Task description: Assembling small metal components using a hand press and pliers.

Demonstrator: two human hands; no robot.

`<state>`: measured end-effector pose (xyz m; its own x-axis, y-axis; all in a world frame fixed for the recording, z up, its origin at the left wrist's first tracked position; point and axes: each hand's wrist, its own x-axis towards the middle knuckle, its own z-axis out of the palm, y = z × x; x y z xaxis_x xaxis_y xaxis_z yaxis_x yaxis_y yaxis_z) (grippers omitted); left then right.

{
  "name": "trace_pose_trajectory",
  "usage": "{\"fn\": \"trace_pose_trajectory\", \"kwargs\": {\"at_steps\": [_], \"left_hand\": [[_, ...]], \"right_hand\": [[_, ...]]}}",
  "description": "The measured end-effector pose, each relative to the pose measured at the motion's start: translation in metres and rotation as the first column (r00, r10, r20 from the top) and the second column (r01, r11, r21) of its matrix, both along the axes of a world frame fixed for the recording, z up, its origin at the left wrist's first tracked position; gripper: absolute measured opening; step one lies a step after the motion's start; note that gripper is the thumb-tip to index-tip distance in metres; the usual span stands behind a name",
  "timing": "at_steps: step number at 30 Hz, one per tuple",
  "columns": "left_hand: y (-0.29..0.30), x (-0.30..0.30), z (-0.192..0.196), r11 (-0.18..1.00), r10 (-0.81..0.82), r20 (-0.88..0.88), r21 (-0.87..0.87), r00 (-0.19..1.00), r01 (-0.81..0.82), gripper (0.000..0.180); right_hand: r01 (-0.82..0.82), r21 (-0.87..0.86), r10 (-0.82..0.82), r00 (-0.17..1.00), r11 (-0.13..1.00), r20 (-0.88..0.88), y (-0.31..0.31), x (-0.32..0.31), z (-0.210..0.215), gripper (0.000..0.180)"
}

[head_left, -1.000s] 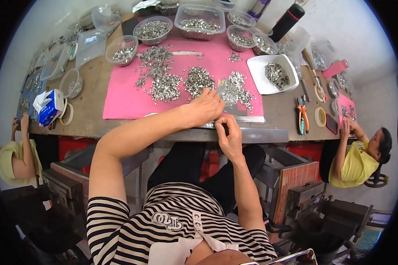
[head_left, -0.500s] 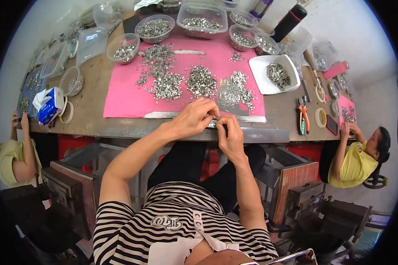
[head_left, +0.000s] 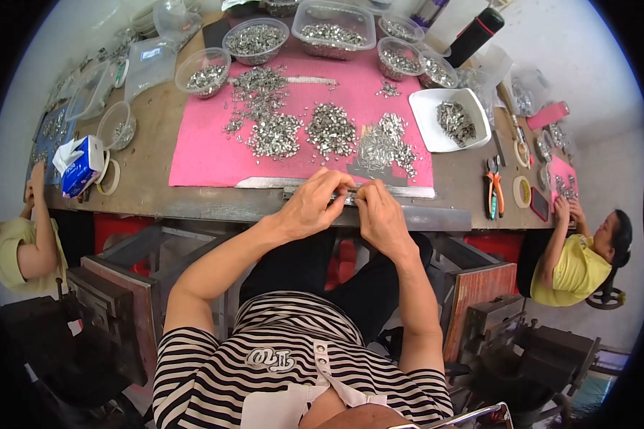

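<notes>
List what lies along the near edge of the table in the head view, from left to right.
Blue tissue box → roll of tape → left hand → right hand → orange-handled pliers → second roll of tape → dark phone-like slab.

Head-worn fisheye — steeply downward, close

Left hand (head_left: pixel 313 206) and right hand (head_left: pixel 381 214) side by side, fingers curled, fingertips nearly touching, forearms converging.
</notes>
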<state>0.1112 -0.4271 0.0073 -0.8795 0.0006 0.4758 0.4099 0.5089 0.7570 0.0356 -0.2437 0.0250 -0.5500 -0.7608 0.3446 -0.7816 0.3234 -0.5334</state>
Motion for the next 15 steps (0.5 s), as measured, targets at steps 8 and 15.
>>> {"fn": "trace_pose_trajectory", "kwargs": {"at_steps": [8,15], "left_hand": [[0.003,0.001,0.000,0.997,0.035,-0.020,0.066,0.999,-0.033,0.033],[0.002,0.001,-0.002,0.996,0.043,-0.037,0.079,0.998,-0.040,0.034]], "right_hand": [[-0.089,0.277,0.108,0.993,0.957,-0.052,-0.001,-0.007,0.017,0.016],[-0.115,0.376,0.153,0.986,0.919,-0.073,-0.003,-0.009,0.024,0.022]]}}
